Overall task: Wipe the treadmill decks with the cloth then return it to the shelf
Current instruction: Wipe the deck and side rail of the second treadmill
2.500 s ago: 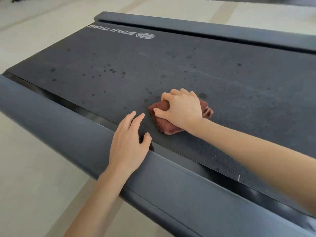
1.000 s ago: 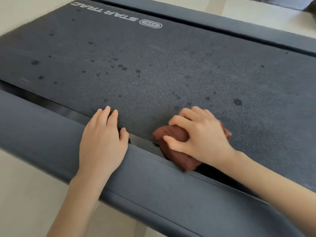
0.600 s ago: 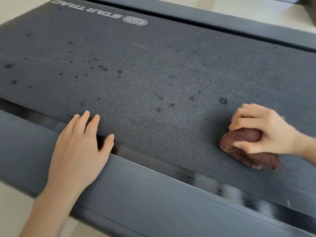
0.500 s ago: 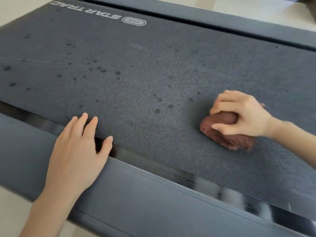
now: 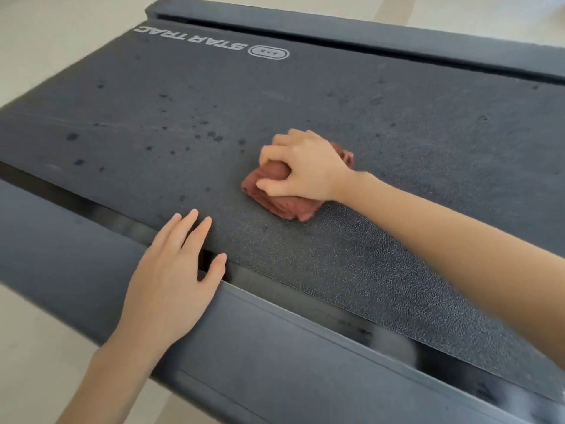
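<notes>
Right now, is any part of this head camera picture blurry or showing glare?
Head view: the cloth and right hand look fairly sharp; the near side rail and the picture's edges are smeared with motion blur; a glossy strip beside the belt reflects light; the left hand casts a soft shadow.

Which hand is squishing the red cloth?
The right hand, out on the belt, grips the cloth. The left hand lies flat, empty, on the side rail.
</notes>
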`<state>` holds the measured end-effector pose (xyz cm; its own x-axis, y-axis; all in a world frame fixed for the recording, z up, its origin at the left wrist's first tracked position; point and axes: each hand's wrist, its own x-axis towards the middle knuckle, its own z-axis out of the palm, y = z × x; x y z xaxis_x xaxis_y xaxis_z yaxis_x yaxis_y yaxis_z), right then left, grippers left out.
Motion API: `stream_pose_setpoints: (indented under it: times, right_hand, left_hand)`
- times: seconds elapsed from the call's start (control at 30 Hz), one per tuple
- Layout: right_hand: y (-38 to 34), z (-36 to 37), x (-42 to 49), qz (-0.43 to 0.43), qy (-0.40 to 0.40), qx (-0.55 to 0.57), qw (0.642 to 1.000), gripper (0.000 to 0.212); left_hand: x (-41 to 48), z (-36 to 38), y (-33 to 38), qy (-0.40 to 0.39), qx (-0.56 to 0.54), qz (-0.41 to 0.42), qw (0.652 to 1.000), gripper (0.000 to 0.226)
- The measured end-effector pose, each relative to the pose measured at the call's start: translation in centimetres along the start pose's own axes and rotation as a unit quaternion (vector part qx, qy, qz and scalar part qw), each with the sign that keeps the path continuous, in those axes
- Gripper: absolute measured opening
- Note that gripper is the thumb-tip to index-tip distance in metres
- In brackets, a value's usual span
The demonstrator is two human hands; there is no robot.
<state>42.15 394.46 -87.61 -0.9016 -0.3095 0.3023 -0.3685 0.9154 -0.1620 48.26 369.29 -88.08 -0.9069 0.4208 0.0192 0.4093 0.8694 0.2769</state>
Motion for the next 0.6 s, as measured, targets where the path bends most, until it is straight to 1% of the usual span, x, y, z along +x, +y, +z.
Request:
stream_pose_setpoints:
  times: [0.13, 0.23, 0.3, 0.43, 0.6]
  right_hand:
    - [-1.0, -3.2, -9.2, -0.033, 0.008, 0.032, 0.999, 0.038]
    - [-1.4, -5.1, -15.1, -0.011, 0.000, 0.028, 1.000, 0.034]
    - [-1.6, -5.5, -16.5, 0.002, -0.002, 0.020, 1.000, 0.034]
    - [-2.1, -4.5, -13.5, -0.006, -0.006, 0.011, 1.000, 0.035]
    - [-4.6, -0.6, -5.5, 0.024, 0.040, 0.016, 0.999, 0.039]
  left_hand:
    - [-1.0, -0.9, -2.1, 0.006, -0.017, 0.037, 0.999, 0.056]
    - [-1.3, -0.8, -2.3, 0.028, -0.013, 0.027, 0.999, 0.050]
    - [-1.2, -0.5, -1.8, 0.036, -0.004, 0.020, 0.999, 0.054]
    - [-1.2, -0.4, -1.5, 0.041, 0.012, 0.013, 0.999, 0.055]
    - [-1.1, -0.4, -1.5, 0.045, 0.006, 0.010, 0.999, 0.051]
